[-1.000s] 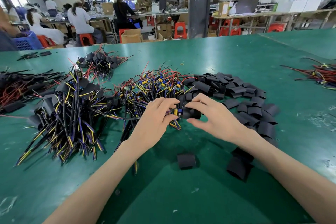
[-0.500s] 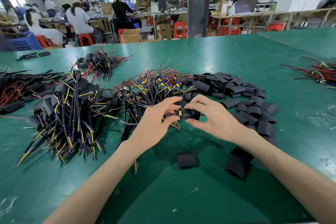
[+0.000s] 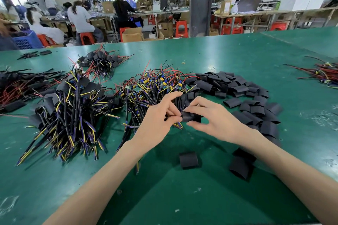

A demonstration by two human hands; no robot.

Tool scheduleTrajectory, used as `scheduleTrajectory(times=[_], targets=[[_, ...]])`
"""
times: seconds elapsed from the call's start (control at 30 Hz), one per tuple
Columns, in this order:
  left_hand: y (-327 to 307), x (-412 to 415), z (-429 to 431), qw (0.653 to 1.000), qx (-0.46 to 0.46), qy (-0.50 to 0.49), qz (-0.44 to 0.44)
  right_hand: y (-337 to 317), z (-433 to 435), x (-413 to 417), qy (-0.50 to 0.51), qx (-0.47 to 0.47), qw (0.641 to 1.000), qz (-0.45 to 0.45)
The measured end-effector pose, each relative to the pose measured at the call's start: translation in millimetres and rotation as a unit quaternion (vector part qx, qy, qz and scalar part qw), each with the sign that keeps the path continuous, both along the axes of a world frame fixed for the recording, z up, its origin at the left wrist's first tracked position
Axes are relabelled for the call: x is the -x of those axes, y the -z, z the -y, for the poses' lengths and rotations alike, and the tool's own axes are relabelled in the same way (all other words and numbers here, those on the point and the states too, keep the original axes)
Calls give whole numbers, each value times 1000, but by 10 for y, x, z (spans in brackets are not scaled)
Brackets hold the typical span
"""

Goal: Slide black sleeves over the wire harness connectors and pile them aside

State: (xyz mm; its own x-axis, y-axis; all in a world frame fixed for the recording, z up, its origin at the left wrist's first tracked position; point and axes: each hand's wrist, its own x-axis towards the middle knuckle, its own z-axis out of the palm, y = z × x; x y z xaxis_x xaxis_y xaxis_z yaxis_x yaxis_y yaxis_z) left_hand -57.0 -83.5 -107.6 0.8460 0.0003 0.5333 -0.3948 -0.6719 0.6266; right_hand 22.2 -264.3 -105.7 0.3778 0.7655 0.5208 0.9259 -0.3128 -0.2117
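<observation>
Over green table (image 3: 228, 56), left hand (image 3: 157, 120) and right hand (image 3: 217, 120) pinch a black sleeve (image 3: 192, 118) (matte tube).

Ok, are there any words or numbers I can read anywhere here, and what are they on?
No text here can be read.
Cardboard boxes at the back: dark marks, too blurred to read.
Black sleeve held between the hands: plain, no print.
Small circuit boards in the wire harness pile: any print is too small to read.
</observation>
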Motion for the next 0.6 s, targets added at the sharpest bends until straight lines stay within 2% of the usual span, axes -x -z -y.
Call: scheduleTrajectory(times=[0.23,0.4,0.6], targets=[[-5,-23,-36,1000,10,-1,-12,-13,-18,23,9,6,1000,-6],[3,-34,-80,999,-15,-11,-29,-22,-4,15,21,-10,1000,-13],[-34,-15,-85,997,-48,-37,42,-8,-35,-4,37,-21,999,2]])
